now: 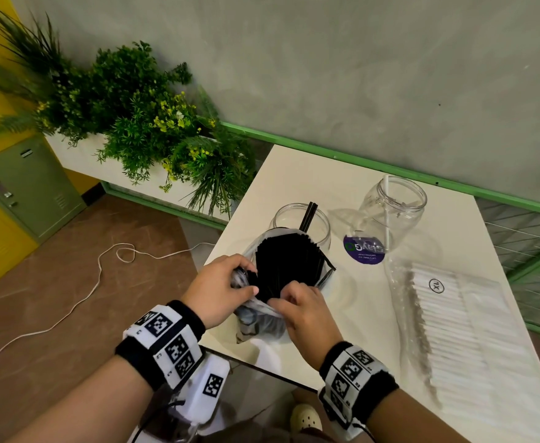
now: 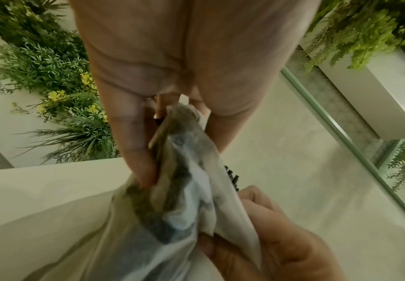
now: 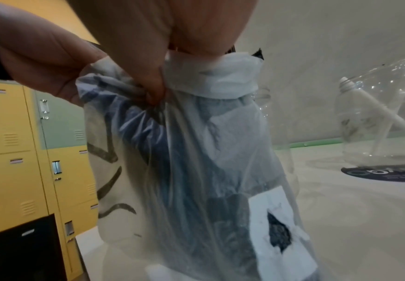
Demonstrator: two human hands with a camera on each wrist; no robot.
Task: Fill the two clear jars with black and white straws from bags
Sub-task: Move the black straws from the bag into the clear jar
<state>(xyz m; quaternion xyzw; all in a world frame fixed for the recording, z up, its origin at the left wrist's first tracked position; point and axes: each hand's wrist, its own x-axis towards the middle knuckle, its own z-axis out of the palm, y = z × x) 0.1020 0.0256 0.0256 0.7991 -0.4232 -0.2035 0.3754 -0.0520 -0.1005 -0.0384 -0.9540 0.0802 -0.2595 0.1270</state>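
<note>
White table [image 1: 351, 318], both hands on black-straw bag [image 1: 262, 318], plants [image 1: 141, 123] nr.

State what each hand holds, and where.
Both the left hand and the right hand pinch the bag of black straws at its gathered plastic beside the opening.

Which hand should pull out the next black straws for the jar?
Probably the right hand: it pinches the bag rim right beside the black straws, nearer their tops. The left hand has bunched plastic in its grip, steadying the bag before the jar.
</note>
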